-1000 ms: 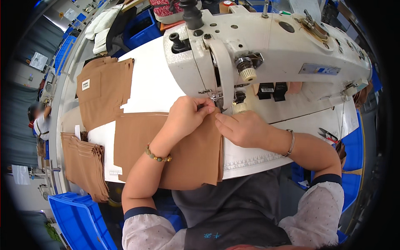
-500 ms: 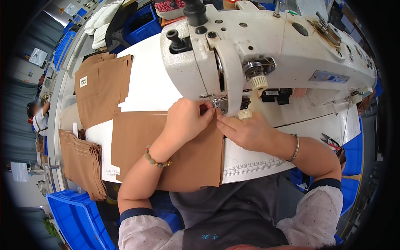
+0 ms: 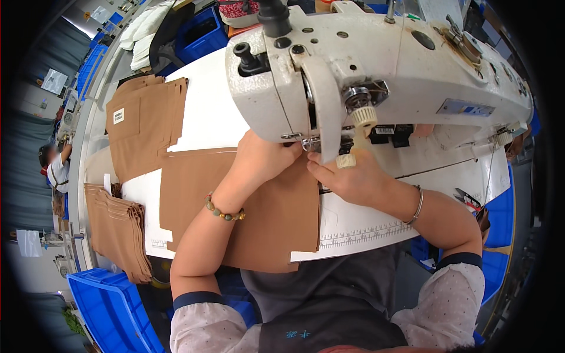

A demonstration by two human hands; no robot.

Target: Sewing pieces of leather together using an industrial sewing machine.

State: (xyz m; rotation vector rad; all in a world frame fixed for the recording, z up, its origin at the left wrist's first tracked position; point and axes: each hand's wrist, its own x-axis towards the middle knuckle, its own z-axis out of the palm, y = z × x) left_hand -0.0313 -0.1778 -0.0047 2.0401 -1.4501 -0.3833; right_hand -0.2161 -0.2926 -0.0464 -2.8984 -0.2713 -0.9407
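Observation:
A brown fabric panel [image 3: 197,191] lies flat before me on the sewing machine's white bed, its far edge under the machine head. Square notches show at its near corners. My left hand [image 3: 265,156] is closed on the panel's far edge beside the presser foot [image 3: 310,143]; the machine head partly covers its fingertips. To the right of the foot, my right hand [image 3: 350,176] has its fingers curled and drawn together near the panel's far right corner. What they pinch, if anything, is hidden. Above both hands stands the white sewing machine [image 3: 406,65].
Brown pieces with a pocket and label [image 3: 138,126] lie at the far left, and a folded brown stack [image 3: 115,229] sits nearer. Small scissors [image 3: 468,199] rest at the right. Blue crates [image 3: 112,306] stand beside the table. A person [image 3: 57,167] works in the left background.
The brown panel has slid slightly away from me and to the right, and its near right notch now shows. My left hand has shifted slightly farther off; the right fingers remain by the foot.

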